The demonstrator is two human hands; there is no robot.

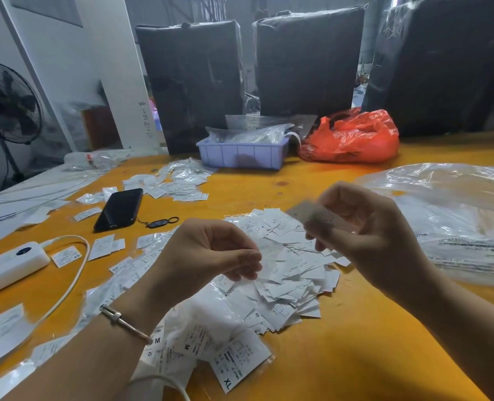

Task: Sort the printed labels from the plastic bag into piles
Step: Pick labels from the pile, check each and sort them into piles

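Dozens of printed labels (286, 264) lie heaped on the orange counter (355, 337), directly below and between my two hands. From the head camera, my right hand (364, 224) pinches one blurred label (312, 215) between thumb and fingers, its long axis running left to right, held above the heap's far right side. My left hand (211, 250) hovers over the heap's middle with fingers loosely curled; I cannot see that it holds anything. Small bagged labels marked M and XL (237, 363) sit nearest me, by my left wrist. A large clear plastic bag (456, 215) lies to the right. I judge the pinched label must travel left toward the scattered piles near the phone (118, 209), which my left hand is nearer.
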